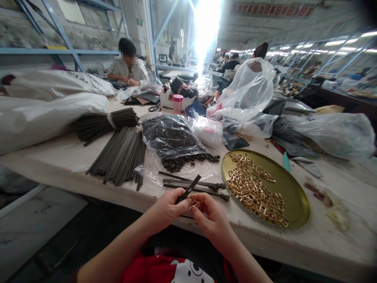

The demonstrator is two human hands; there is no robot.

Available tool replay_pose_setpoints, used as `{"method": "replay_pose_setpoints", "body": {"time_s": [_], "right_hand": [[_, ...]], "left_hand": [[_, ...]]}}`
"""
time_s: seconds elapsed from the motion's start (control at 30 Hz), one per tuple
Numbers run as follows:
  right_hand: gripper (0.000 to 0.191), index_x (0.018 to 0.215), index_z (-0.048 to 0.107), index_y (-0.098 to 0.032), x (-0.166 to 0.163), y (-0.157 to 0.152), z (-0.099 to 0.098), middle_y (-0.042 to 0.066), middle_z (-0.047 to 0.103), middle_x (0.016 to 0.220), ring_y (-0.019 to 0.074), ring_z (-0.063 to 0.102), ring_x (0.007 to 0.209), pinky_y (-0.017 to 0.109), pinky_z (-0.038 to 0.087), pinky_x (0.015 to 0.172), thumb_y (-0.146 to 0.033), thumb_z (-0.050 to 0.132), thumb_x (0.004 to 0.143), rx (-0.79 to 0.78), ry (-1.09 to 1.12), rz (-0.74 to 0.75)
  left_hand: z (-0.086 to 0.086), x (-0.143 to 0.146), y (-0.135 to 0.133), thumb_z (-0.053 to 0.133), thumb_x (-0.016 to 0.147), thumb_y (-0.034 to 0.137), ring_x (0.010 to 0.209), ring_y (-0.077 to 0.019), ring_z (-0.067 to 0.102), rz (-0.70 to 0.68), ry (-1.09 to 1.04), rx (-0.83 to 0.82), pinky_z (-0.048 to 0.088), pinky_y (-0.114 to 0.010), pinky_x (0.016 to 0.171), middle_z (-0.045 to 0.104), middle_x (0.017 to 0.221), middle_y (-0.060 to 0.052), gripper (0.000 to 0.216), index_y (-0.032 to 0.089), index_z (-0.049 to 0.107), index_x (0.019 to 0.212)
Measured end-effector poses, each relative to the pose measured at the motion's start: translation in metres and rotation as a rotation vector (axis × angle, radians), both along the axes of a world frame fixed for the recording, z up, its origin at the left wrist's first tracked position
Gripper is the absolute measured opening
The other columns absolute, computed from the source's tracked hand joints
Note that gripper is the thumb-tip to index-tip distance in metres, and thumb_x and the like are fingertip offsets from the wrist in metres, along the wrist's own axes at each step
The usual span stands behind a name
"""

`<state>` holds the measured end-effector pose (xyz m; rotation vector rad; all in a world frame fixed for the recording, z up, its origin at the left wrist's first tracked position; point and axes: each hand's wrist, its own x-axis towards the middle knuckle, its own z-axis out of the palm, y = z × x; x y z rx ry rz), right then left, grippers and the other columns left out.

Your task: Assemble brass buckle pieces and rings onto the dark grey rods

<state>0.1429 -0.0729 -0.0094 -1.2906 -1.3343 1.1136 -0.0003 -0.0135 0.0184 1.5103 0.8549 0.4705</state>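
Between the thumb and fingers of my left hand is a dark strap, its end pointing up and away to the right. My right hand pinches a small gold buckle close against the left fingertips; whether the strap passes through it is hidden. Just beyond my hands, a few straps with pieces on their ends lie on the table. To the right, a round gold tray holds a heap of gold buckles.
Loose straps and a tied bundle lie at left. A clear bag spills small black loops. Behind stand a pink-lidded jar and plastic bags. A co-worker sits across the table.
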Motion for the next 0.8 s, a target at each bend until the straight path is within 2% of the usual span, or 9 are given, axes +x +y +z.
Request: {"method": "replay_pose_setpoints", "body": {"time_s": [0.07, 0.2, 0.33, 0.43, 0.63, 0.7, 0.8], "right_hand": [[0.014, 0.086, 0.053, -0.018, 0.0, 0.0, 0.002, 0.0, 0.056, 0.074, 0.0118, 0.05, 0.065, 0.024, 0.04, 0.06, -0.03, 0.054, 0.079, -0.045, 0.102, 0.023], [0.023, 0.075, 0.052, -0.017, -0.003, 0.001, 0.004, -0.003, 0.052, 0.063, 0.0089, 0.046, 0.056, 0.022, 0.037, 0.054, -0.039, 0.06, 0.074, -0.181, 0.287, 0.064], [0.028, 0.072, 0.052, -0.016, -0.005, 0.003, 0.001, -0.004, 0.052, 0.059, 0.007, 0.045, 0.05, 0.021, 0.036, 0.051, -0.042, 0.064, 0.07, -0.273, 0.418, 0.056], [0.027, 0.072, 0.055, -0.016, -0.004, 0.005, -0.003, -0.004, 0.054, 0.059, 0.0068, 0.046, 0.049, 0.02, 0.037, 0.05, -0.039, 0.068, 0.067, -0.289, 0.482, -0.002], [0.029, 0.092, 0.061, -0.017, -0.001, 0.01, -0.011, 0.002, 0.063, 0.079, 0.0116, 0.056, 0.065, 0.026, 0.045, 0.065, -0.033, 0.068, 0.069, -0.354, 0.622, -0.117], [0.03, 0.094, 0.061, -0.017, 0.0, 0.012, -0.014, 0.002, 0.064, 0.078, 0.0123, 0.058, 0.066, 0.027, 0.046, 0.065, -0.033, 0.068, 0.069, -0.373, 0.663, -0.156], [0.029, 0.091, 0.062, -0.017, 0.001, 0.017, -0.019, 0.001, 0.064, 0.076, 0.0119, 0.058, 0.066, 0.025, 0.046, 0.064, -0.029, 0.071, 0.066, -0.391, 0.694, -0.201]], "left_hand": [[0.0, -0.001, -0.001, 0.047, 0.081, 0.037, 0.063, -0.0102, 0.04, 0.016, 0.011, -0.01, 0.034, -0.021, 0.059, 0.044, 0.066, 0.004, 0.024, 0.013, 0.053, 0.079], [-0.001, -0.003, -0.003, 0.047, 0.081, 0.039, 0.059, -0.0091, 0.038, 0.022, 0.004, -0.041, 0.033, -0.02, 0.055, 0.041, 0.063, 0.005, 0.026, 0.014, 0.051, 0.076], [-0.002, -0.005, -0.002, 0.045, 0.082, 0.037, 0.061, -0.0099, 0.043, 0.007, 0.012, -0.036, 0.035, -0.02, 0.056, 0.046, 0.065, 0.004, 0.024, 0.014, 0.051, 0.077], [0.0, -0.005, -0.002, 0.045, 0.081, 0.033, 0.064, -0.0116, 0.046, 0.032, 0.125, 0.107, 0.037, -0.021, 0.059, 0.05, 0.068, 0.002, 0.019, 0.015, 0.051, 0.078], [0.0, -0.004, -0.008, 0.039, 0.084, 0.022, 0.07, -0.0145, 0.05, -0.021, 0.498, 0.602, 0.037, -0.024, 0.063, 0.053, 0.076, -0.001, 0.018, 0.019, 0.056, 0.081], [-0.004, -0.003, -0.009, 0.04, 0.084, 0.021, 0.069, -0.015, 0.05, -0.07, 0.578, 0.663, 0.036, -0.024, 0.061, 0.053, 0.078, -0.001, 0.017, 0.021, 0.057, 0.087], [-0.008, 0.0, -0.006, 0.041, 0.085, 0.024, 0.073, -0.0169, 0.052, -0.103, 0.569, 0.603, 0.037, -0.025, 0.064, 0.056, 0.081, -0.002, 0.019, 0.022, 0.057, 0.094]]}}
